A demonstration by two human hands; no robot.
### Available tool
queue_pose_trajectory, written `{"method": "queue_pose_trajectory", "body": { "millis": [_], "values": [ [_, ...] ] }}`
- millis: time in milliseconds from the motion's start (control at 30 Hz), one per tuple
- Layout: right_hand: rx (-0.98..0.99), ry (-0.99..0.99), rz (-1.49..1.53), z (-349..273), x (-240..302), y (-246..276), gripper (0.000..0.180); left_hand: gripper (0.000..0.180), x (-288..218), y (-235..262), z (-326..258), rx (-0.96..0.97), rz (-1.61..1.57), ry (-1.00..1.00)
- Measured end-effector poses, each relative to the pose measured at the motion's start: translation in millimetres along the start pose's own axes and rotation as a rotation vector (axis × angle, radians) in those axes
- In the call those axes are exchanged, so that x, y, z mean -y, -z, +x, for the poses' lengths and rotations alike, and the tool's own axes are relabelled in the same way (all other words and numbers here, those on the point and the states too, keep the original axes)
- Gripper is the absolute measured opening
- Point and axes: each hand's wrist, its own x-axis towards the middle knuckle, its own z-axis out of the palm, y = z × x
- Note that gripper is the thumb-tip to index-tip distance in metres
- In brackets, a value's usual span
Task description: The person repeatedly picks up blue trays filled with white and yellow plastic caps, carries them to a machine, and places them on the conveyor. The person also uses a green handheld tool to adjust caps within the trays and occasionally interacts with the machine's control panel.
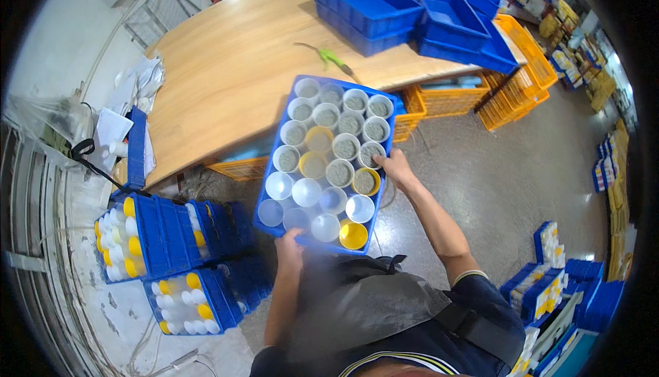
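A blue tray (384,112) packed with white and yellow cups (322,164) hangs in the air, its far end over the edge of the wooden worktop (240,61); the left hand (290,248) has its grip clenched on the near rim; the right hand (395,165) clasps the right wall; a tilt could likely spill the grey-filled cups onto the floor (494,178); stacked blue crates (161,236) stand at the left.

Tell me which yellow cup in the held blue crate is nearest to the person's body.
The yellow cup at the crate's near right corner. It looks empty, beside clear white cups; the other yellow cups sit further up, among the gravel-filled ones.
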Motion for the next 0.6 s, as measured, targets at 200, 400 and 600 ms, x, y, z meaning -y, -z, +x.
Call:
{"method": "queue_pose_trajectory", "body": {
  "millis": [200, 400, 600],
  "values": [
    [0.202, -0.102, -0.193, 169.3, 85.5, -137.3, 0.041, 0.021, -83.5, 17.6, 125.2, -0.277, -0.349, 0.294],
    [0.345, 0.015, -0.105, 267.9, 149.5, -180.1, 0.062, 0.045, -130.0, 1.5, 203.3, -0.128, -0.311, 0.201],
    [-0.122, 0.613, -0.506, 231.4, 205.7, -172.5, 0.04, 0.04, -196.5, 2.5, 209.3, 0.21, 0.211, 0.114]
  ]
}}
